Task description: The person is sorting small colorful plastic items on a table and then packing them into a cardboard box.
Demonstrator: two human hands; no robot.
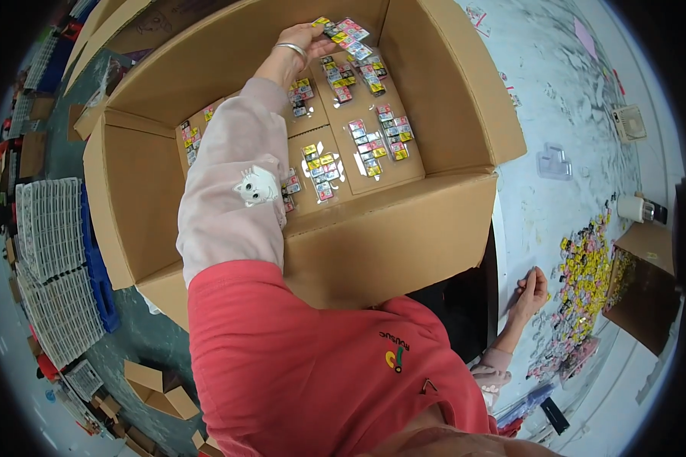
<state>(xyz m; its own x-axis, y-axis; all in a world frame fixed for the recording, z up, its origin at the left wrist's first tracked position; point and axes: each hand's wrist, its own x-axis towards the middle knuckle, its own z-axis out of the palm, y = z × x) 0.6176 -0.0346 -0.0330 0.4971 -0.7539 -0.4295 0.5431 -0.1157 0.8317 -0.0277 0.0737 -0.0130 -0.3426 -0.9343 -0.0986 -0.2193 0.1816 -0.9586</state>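
My left hand (pixel 303 39), with a silver bangle on the wrist, reaches deep into a big open cardboard box (pixel 404 236) and holds a clear blister pack of small colourful items (pixel 344 34) near the far wall. Several more such packs (pixel 373 141) lie flat in rows on the cardboard sheet at the box's bottom. My pink sleeve hides part of the left rows. My right hand (pixel 530 292) rests on the white table's edge (pixel 511 228) to the right of the box, fingers curled, nothing in it.
A heap of small yellow and pink pieces (pixel 583 282) lies on the table beside a smaller brown box (pixel 648 286). White grid trays (pixel 49 228) are stacked on blue crates at the left. Small cardboard cartons (pixel 160 388) sit on the floor.
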